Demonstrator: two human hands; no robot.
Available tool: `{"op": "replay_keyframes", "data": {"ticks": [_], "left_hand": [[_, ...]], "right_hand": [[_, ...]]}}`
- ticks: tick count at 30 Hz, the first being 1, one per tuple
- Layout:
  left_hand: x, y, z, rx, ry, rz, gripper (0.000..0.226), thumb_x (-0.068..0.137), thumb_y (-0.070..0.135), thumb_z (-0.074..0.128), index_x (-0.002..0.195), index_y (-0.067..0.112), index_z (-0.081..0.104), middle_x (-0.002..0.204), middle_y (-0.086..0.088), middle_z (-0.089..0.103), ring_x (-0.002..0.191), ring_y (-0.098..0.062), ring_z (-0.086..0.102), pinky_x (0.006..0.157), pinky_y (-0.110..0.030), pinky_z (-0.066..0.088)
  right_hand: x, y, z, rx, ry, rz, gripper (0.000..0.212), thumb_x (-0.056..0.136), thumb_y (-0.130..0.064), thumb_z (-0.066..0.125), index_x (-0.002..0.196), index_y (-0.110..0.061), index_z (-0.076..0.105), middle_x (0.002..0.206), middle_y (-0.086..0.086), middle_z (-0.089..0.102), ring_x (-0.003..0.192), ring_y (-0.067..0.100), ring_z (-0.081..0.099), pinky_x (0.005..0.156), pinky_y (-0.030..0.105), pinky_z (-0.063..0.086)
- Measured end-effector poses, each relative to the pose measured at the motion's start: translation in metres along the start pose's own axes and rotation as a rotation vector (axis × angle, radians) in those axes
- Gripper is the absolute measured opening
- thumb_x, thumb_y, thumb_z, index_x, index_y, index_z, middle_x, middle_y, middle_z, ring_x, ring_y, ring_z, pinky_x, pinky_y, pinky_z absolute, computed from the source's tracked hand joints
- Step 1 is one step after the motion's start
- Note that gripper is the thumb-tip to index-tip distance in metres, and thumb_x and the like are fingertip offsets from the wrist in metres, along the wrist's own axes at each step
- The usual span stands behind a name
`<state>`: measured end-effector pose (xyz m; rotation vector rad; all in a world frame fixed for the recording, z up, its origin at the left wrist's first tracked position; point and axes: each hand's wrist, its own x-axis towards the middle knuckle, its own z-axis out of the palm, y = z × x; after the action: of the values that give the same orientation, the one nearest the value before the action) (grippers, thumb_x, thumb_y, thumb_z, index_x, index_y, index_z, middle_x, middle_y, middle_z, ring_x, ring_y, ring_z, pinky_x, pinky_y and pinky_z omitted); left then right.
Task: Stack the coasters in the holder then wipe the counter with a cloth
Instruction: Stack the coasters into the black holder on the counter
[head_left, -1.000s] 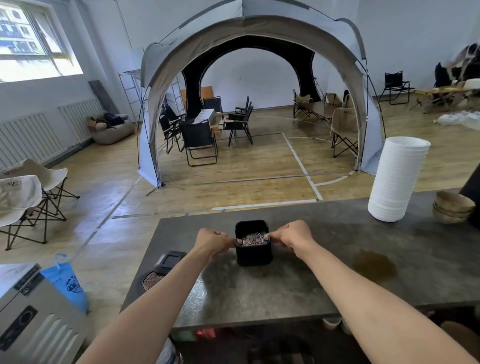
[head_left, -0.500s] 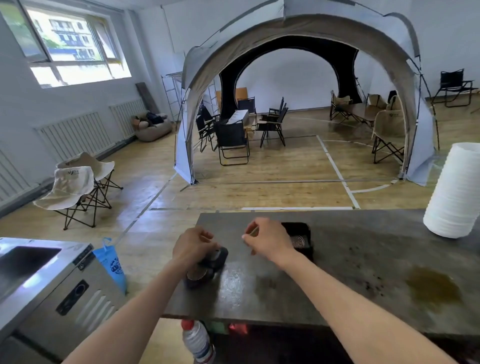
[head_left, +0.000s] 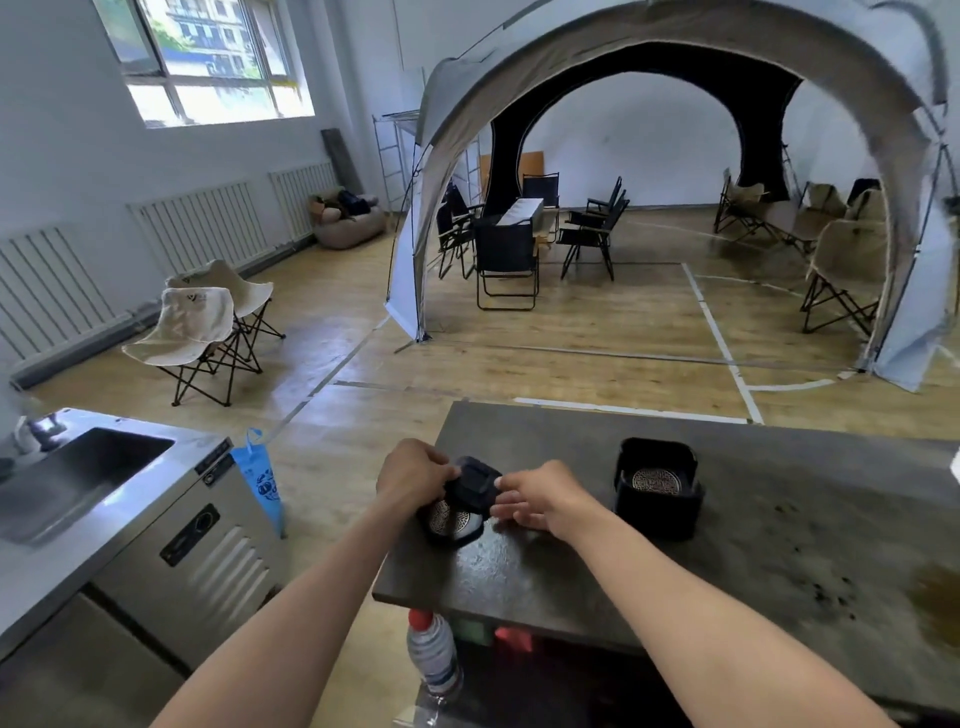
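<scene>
A black square coaster holder stands on the dark counter with a patterned round coaster lying inside it. Near the counter's left end lie two more coasters: a black one tilted on top of another with a patterned round face. My left hand grips the tilted coaster's left edge. My right hand has its fingertips on that coaster's right edge, fingers curled. The holder is about a hand's width to the right of my right hand.
A steel sink unit stands left of the counter, with a blue bag beside it. A water bottle sits below the counter's near edge. Dark crumbs and a brown stain mark the counter's right side.
Both hands left the holder and moved left to the coasters at the counter's left end, closing on the top one. The view swung left; the white stack went out of sight.
</scene>
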<state>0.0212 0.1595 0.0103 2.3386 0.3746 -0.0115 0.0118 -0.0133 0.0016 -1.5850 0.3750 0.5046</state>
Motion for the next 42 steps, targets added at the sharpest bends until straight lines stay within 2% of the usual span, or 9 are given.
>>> {"op": "replay_keyframes", "data": {"ticks": [3,5,11,17,25,29,36,40,42], "left_hand": [[0.000,0.014,-0.011,-0.232,-0.078,-0.018,0.023,0.079,0.010,0.079,0.100,0.001,0.076,0.080,-0.010,0.072,0.063,-0.011,0.063,0.056,-0.022,0.048],[-0.004,0.029,-0.020,-0.403,-0.170,-0.048,0.025,0.081,0.010,0.078,0.105,0.004,0.075,0.074,-0.005,0.069,0.055,-0.004,0.060,0.042,-0.018,0.031],[-0.012,0.088,-0.004,-0.472,-0.195,0.123,0.025,0.088,0.027,0.071,0.109,0.013,0.073,0.081,0.002,0.067,0.070,-0.010,0.056,0.053,-0.019,0.037],[-0.027,0.144,0.045,-0.776,-0.462,0.068,0.028,0.093,0.033,0.064,0.099,0.007,0.073,0.078,-0.003,0.076,0.069,-0.013,0.067,0.049,-0.021,0.037],[-0.044,0.156,0.086,-0.622,-0.606,0.131,0.013,0.083,0.016,0.075,0.093,0.007,0.076,0.080,-0.006,0.078,0.063,-0.007,0.069,0.048,-0.017,0.034],[-0.043,0.151,0.092,-0.525,-0.510,0.148,0.025,0.073,0.012,0.084,0.094,0.001,0.075,0.073,-0.006,0.075,0.055,-0.006,0.067,0.041,-0.014,0.030],[-0.035,0.131,0.104,-0.412,-0.432,0.018,0.026,0.059,0.019,0.093,0.073,0.005,0.077,0.060,-0.002,0.073,0.044,-0.007,0.042,0.037,-0.018,0.026],[-0.033,0.124,0.113,-0.378,-0.464,-0.064,0.024,0.054,0.020,0.095,0.062,0.006,0.077,0.058,-0.004,0.068,0.041,-0.010,0.036,0.040,-0.019,0.023],[-0.033,0.122,0.116,-0.356,-0.474,-0.107,0.024,0.054,0.021,0.095,0.063,0.006,0.078,0.065,-0.009,0.062,0.044,-0.012,0.032,0.042,-0.021,0.021]], "right_hand": [[-0.007,-0.007,-0.008,0.177,-0.056,0.026,0.007,0.092,-0.005,0.060,0.088,0.001,0.060,0.076,0.013,0.065,0.055,0.015,0.067,0.035,0.016,0.045],[-0.016,-0.017,-0.016,0.294,-0.066,-0.016,0.002,0.092,-0.001,0.060,0.093,0.001,0.058,0.076,0.015,0.064,0.060,0.017,0.066,0.040,0.019,0.052],[-0.050,-0.051,-0.078,0.213,0.119,-0.390,0.006,0.091,-0.013,0.065,0.097,-0.013,0.064,0.076,0.007,0.067,0.060,0.017,0.073,0.048,0.024,0.056],[-0.083,-0.047,-0.158,0.082,0.164,-0.490,0.010,0.094,-0.015,0.062,0.098,-0.015,0.071,0.081,0.005,0.077,0.075,0.016,0.075,0.054,0.023,0.057],[-0.093,-0.014,-0.209,-0.074,0.270,-0.430,0.019,0.095,-0.021,0.059,0.103,-0.013,0.074,0.091,0.003,0.076,0.065,0.000,0.065,0.051,0.016,0.040],[-0.081,-0.003,-0.206,-0.031,0.344,-0.376,0.020,0.081,-0.006,0.075,0.099,-0.003,0.069,0.074,0.005,0.070,0.049,0.001,0.063,0.039,0.013,0.034],[-0.062,0.006,-0.201,0.025,0.449,-0.213,0.031,0.061,-0.009,0.090,0.078,-0.007,0.064,0.062,0.005,0.067,0.045,0.008,0.056,0.034,0.016,0.032],[-0.052,0.008,-0.204,0.056,0.400,-0.082,0.023,0.063,-0.010,0.087,0.078,-0.005,0.070,0.065,0.006,0.066,0.046,0.010,0.048,0.036,0.018,0.028],[-0.047,0.008,-0.205,0.111,0.314,0.076,0.017,0.070,-0.010,0.081,0.066,-0.011,0.065,0.051,-0.002,0.060,0.037,0.005,0.046,0.031,0.015,0.025]]}}
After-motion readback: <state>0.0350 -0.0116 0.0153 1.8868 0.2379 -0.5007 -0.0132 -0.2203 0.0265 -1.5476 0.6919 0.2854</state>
